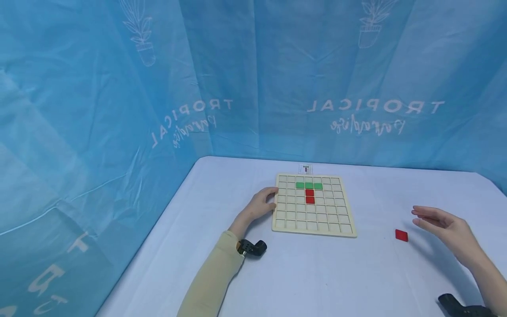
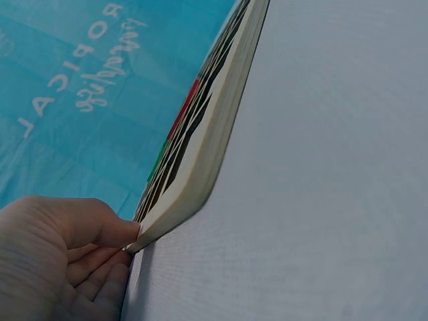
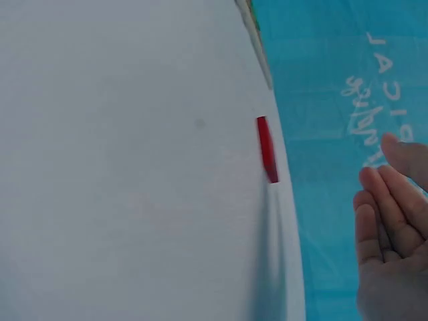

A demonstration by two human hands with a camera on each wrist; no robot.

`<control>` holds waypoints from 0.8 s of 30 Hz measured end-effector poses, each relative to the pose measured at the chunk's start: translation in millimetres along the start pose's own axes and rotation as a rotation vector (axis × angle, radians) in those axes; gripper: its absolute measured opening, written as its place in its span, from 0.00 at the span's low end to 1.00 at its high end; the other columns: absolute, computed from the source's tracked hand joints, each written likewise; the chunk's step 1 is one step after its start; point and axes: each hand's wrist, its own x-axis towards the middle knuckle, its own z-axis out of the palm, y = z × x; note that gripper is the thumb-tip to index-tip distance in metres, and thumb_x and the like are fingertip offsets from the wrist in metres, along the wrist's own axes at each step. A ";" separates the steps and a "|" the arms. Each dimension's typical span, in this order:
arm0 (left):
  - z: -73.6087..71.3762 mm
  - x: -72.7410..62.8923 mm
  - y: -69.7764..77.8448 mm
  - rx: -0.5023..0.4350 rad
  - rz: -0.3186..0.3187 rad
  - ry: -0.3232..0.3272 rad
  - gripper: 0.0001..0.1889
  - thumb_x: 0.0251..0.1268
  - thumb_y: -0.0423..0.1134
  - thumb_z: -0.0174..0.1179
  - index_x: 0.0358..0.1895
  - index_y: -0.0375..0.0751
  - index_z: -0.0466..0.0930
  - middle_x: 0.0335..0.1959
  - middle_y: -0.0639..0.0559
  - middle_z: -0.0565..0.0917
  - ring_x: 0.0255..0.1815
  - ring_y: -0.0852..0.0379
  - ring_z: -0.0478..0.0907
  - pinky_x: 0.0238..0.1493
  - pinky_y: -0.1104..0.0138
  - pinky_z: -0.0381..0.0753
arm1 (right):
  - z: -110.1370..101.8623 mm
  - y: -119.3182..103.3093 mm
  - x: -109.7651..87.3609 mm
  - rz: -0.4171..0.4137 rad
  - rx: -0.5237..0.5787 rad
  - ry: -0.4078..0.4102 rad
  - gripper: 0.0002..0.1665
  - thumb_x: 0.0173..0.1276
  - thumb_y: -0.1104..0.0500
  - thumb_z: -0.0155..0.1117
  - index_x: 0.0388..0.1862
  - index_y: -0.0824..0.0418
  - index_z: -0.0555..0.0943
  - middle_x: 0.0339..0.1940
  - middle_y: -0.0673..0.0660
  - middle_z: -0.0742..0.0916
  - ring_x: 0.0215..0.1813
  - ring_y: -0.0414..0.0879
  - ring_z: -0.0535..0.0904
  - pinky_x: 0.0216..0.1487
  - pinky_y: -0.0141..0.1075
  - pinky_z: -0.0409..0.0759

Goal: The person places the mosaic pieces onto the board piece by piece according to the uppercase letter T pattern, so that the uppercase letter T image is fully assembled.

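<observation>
A pale wooden grid board lies flat on the white table. Three green tiles form a row in its upper part, with two red tiles in a column below the middle one. My left hand rests against the board's left edge, thumb and fingertips apart along it; in the left wrist view the thumb touches the rim. On the right, my right hand hovers with loosely bent fingers and holds nothing. A loose red tile lies on the table to its left, apart from the hand.
Just behind the board is a small card printed with a grid and a coloured pattern. The white table has rounded far corners. Blue printed curtains hang behind it and along its left side.
</observation>
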 end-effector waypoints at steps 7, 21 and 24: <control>1.0 0.2 -1.9 0.004 -0.004 0.003 0.28 0.62 0.28 0.55 0.67 0.36 0.65 0.67 0.44 0.66 0.69 0.51 0.61 0.69 0.63 0.60 | 4.9 27.2 -5.7 0.077 0.038 -0.038 0.36 0.65 0.42 0.61 0.66 0.62 0.70 0.44 0.26 0.77 0.46 0.15 0.65 0.35 0.13 0.67; 0.0 -1.4 1.4 0.003 0.017 0.000 0.27 0.62 0.27 0.55 0.67 0.35 0.65 0.67 0.43 0.66 0.69 0.50 0.61 0.69 0.62 0.59 | 14.3 28.7 -13.1 -0.055 -0.187 -0.117 0.33 0.61 0.43 0.67 0.60 0.59 0.76 0.52 0.54 0.83 0.44 0.11 0.63 0.35 0.13 0.67; 0.0 -1.8 1.5 0.006 0.016 0.001 0.27 0.61 0.27 0.55 0.66 0.35 0.65 0.67 0.43 0.67 0.69 0.50 0.60 0.69 0.62 0.59 | 16.3 30.5 -13.0 -0.076 -0.218 -0.101 0.32 0.59 0.44 0.68 0.58 0.58 0.77 0.53 0.60 0.82 0.45 0.10 0.60 0.35 0.12 0.65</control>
